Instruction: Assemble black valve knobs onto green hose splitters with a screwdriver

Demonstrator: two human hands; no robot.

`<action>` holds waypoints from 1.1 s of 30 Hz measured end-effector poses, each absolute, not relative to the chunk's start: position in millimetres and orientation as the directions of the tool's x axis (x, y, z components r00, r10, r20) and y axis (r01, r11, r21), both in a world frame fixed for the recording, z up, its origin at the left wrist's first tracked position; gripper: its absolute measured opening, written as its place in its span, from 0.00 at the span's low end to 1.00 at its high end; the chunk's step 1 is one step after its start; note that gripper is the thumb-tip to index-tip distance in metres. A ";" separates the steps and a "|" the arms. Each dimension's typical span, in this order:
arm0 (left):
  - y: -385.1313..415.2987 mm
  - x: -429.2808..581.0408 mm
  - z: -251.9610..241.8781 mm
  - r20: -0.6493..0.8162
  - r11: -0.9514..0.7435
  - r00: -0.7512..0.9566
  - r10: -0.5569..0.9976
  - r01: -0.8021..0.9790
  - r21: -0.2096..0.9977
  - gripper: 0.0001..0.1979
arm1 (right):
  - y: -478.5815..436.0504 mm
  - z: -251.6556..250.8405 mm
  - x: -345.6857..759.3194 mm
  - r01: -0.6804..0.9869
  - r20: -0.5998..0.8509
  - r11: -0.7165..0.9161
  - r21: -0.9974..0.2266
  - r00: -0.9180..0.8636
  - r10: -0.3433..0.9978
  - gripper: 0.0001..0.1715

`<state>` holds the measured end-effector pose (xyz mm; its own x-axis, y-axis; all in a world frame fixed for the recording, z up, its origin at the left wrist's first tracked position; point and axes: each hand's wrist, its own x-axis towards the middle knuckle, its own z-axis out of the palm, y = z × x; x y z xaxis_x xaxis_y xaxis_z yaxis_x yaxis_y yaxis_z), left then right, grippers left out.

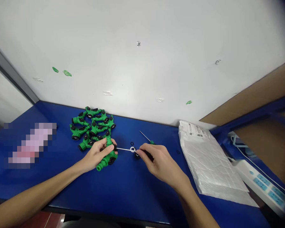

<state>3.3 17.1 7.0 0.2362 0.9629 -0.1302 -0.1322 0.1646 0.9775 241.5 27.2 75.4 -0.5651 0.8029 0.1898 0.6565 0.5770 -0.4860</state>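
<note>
My left hand (98, 153) is closed round a green Y-shaped hose connector (104, 162) with black valve levers. In my right hand (156, 158) is a screwdriver, its handle mostly hidden by my fingers. Its thin metal shaft (124, 149) points left, and the tip meets the black part of the connector near my left thumb. Beneath the shaft lie a white ring (132, 149) and a black round part (137, 155), partly covered by my right fingers. A small black ring (132, 143) sits just behind them.
Several green connectors (97, 128) are grouped behind my left hand. A second screwdriver (145, 136) lies behind my right hand. On the right are a white padded bag (209, 161) and a power strip (263, 183). A white wall (133, 72) borders the blue table (97, 196).
</note>
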 end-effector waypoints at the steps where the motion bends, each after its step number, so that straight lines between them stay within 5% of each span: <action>1: 16.5 3.3 6.9 -0.127 0.160 0.258 0.958 -0.110 0.981 0.19 | 26.6 76.8 241.4 0.622 0.225 0.597 -0.507 -0.573 0.788 0.12; 5: 13.5 4.3 7.3 -0.144 0.192 0.304 0.942 -0.133 0.972 0.18 | 24.1 84.5 239.6 0.503 0.337 0.625 -0.597 -0.551 0.764 0.05; 10: 13.0 4.7 11.5 -0.137 0.189 0.243 0.960 -0.205 0.960 0.19 | 21.6 90.2 236.5 0.664 0.207 0.524 -0.534 -0.498 0.842 0.20; 15: 12.1 4.4 14.8 -0.121 0.170 0.248 0.961 -0.186 0.968 0.19 | 18.9 86.3 234.8 0.536 0.306 0.540 -0.648 -0.466 0.830 0.05; 20: 8.6 4.9 10.9 -0.107 0.156 0.274 0.956 -0.163 0.974 0.17 | 18.1 87.9 236.8 0.685 0.200 0.480 -0.548 -0.451 0.870 0.20; 25: 6.9 5.2 8.0 -0.101 0.152 0.306 0.947 -0.148 0.977 0.15 | 16.4 88.7 238.7 0.551 0.301 0.516 -0.655 -0.436 0.848 0.07; 30: 6.5 7.1 8.5 -0.109 0.162 0.279 0.954 -0.174 0.971 0.16 | 16.5 87.7 239.5 0.681 0.195 0.469 -0.562 -0.442 0.876 0.19; 33: 6.4 8.2 9.1 -0.112 0.163 0.263 0.958 -0.185 0.969 0.16 | 14.9 87.0 240.9 0.573 0.262 0.515 -0.637 -0.468 0.844 0.07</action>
